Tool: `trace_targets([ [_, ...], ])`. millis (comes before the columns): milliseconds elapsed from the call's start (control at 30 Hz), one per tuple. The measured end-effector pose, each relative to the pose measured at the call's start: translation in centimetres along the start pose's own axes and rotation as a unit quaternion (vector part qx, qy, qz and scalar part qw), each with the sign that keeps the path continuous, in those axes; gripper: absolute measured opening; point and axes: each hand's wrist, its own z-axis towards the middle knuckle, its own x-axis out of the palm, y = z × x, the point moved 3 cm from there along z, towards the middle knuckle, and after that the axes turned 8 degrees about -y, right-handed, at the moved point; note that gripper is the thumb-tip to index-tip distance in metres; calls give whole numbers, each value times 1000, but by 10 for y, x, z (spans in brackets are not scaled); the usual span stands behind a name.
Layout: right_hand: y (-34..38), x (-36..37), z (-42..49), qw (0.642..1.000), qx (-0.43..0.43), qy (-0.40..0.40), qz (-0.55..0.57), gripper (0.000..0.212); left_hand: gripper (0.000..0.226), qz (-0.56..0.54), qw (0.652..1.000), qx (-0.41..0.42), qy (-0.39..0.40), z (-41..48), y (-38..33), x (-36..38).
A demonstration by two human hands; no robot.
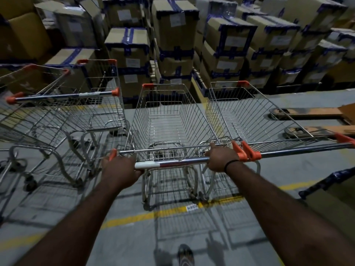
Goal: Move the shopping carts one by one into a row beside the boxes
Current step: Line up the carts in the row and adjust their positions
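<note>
Steel cart handle (172, 163) gripped by left hand (120, 167) and right hand (221, 158), fingers (212, 148) curled round; risk I see: snagging the neighbouring cart (249, 116).

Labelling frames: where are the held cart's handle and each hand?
handle (172, 163): head view, bar's middle.
left hand (120, 169): head view, back of hand.
right hand (221, 158): head view, back of hand.

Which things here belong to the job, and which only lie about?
Job: gripped cart, right cart, left carts, boxes, left hand, right hand.
Lying about: pallet truck forks, yellow floor line, floor label.
</note>
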Motion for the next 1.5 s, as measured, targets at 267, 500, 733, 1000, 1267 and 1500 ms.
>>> trace_targets([
  [267,0,-3,-5,1000,1,11,3,42,56,-8,1000,-2,-19,-9,-2,3],
  [500,-1,-4,-11,1000,-7,15,0,44,55,3,1000,-4,-9,-19,-8,-1],
  [733,-2,-1,-11,1000,1,21,-6,44,53,-4,1000,-8,-13,-19,-6,7],
  [1000,1,1,-23,1000,6,20,-9,43,52,-7,1000,-5,-15,-24,-4,7],
  [1267,-2,3,-25,999,16,38,-9,44,49,-5,1000,-4,-10,-34,-8,-1],
  [1500,-11,12,-14,998,41,47,-16,66,46,-9,1000,1,-9,-40,-11,-2],
])
